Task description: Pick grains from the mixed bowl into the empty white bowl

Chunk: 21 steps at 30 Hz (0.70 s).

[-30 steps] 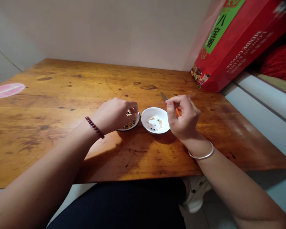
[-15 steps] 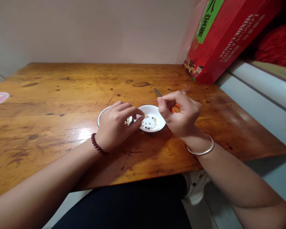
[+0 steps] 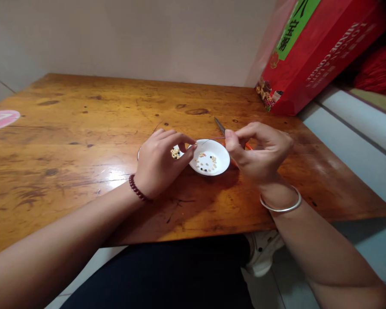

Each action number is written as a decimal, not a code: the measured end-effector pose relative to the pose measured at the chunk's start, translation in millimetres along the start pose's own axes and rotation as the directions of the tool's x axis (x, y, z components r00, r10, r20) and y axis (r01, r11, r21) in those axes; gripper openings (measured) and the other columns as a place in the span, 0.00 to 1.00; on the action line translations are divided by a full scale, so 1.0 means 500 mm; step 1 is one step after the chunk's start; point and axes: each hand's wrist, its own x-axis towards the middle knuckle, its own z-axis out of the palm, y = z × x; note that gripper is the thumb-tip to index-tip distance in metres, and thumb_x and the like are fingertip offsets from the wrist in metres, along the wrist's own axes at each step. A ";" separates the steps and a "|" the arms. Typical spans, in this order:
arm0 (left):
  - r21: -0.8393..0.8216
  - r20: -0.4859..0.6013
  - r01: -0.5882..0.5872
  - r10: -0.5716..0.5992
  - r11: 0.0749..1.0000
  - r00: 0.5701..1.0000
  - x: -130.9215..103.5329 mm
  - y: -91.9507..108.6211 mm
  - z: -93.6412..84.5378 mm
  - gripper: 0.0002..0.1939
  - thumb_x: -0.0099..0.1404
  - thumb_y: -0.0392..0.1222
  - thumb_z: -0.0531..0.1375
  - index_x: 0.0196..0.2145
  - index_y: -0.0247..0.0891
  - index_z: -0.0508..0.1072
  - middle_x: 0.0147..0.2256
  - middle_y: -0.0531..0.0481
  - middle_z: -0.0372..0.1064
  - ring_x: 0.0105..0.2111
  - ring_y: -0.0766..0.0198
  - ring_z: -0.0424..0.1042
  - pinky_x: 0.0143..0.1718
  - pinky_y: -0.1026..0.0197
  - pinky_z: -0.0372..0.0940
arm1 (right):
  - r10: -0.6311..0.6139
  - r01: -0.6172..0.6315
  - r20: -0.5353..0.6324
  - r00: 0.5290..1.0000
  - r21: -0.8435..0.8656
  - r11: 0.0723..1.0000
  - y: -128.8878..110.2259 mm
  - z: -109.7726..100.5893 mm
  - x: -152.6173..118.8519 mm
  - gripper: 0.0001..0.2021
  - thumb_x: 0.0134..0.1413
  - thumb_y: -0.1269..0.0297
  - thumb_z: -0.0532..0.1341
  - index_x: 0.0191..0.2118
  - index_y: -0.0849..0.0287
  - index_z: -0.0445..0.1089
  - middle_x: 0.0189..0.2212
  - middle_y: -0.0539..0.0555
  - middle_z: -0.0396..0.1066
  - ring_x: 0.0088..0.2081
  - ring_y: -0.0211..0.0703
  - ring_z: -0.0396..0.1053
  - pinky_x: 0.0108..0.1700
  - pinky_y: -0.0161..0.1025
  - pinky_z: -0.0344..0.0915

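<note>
My left hand (image 3: 162, 159) is closed in a pinch, with a small pale bead (image 3: 195, 145) at the thumb and fingertip. It hovers over the left edge of a white dish (image 3: 225, 162) that holds scattered pale, orange and black beads (image 3: 213, 159). Behind my left hand, partly hidden, is a second white dish (image 3: 139, 153) with a heap of small beads (image 3: 175, 153). My right hand (image 3: 259, 148) pinches a thin thread (image 3: 214, 138) that runs left above the dish. Beneath the right hand lie scissors (image 3: 219, 125) with orange handles, mostly covered.
The wooden table (image 3: 93, 124) meets a wall at the back. A red box (image 3: 315, 56) stands at the back right, beside a white ledge (image 3: 350, 103) with red fluffy material (image 3: 381, 73). A pink sticker (image 3: 1, 120) is at the left.
My right hand has moved right, away from the left fingertips, and the thread now shows between the hands. The left hand keeps its pinch. The whole view has shifted slightly.
</note>
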 end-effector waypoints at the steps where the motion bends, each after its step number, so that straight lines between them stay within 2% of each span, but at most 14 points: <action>1: 0.002 -0.002 0.003 -0.003 1.000 1.000 0.000 0.000 0.000 0.05 0.69 0.43 0.62 0.37 0.43 0.78 0.32 0.52 0.76 0.35 0.61 0.71 0.42 0.58 0.64 | 0.009 -0.009 0.000 1.000 0.004 1.000 0.001 0.000 0.002 0.15 0.59 0.60 0.65 0.22 0.52 0.66 0.16 0.46 0.67 0.19 0.35 0.63 0.23 0.38 0.61; 6: -0.020 0.005 -0.011 0.011 1.000 1.000 -0.001 -0.001 0.002 0.05 0.68 0.43 0.62 0.36 0.43 0.78 0.31 0.53 0.76 0.34 0.61 0.71 0.41 0.58 0.63 | -0.050 0.053 -0.026 0.998 0.120 0.991 -0.001 0.000 0.002 0.12 0.56 0.66 0.67 0.23 0.54 0.69 0.16 0.44 0.67 0.19 0.33 0.62 0.23 0.37 0.59; 13: -0.014 0.038 -0.004 0.005 1.000 0.999 -0.001 0.002 0.002 0.07 0.69 0.46 0.62 0.36 0.43 0.78 0.31 0.52 0.76 0.34 0.61 0.71 0.40 0.58 0.63 | 0.034 -0.032 0.058 0.998 -0.028 0.999 -0.009 0.000 -0.001 0.16 0.60 0.55 0.63 0.23 0.53 0.70 0.18 0.46 0.70 0.20 0.36 0.65 0.27 0.38 0.64; 21: -0.041 -0.004 -0.059 0.059 0.997 0.998 -0.007 0.001 0.005 0.06 0.69 0.44 0.63 0.36 0.43 0.79 0.31 0.52 0.75 0.32 0.62 0.69 0.38 0.59 0.62 | -0.024 0.025 0.056 0.998 -0.025 0.999 -0.003 0.004 -0.007 0.15 0.60 0.57 0.64 0.23 0.53 0.70 0.18 0.46 0.69 0.20 0.35 0.64 0.26 0.38 0.62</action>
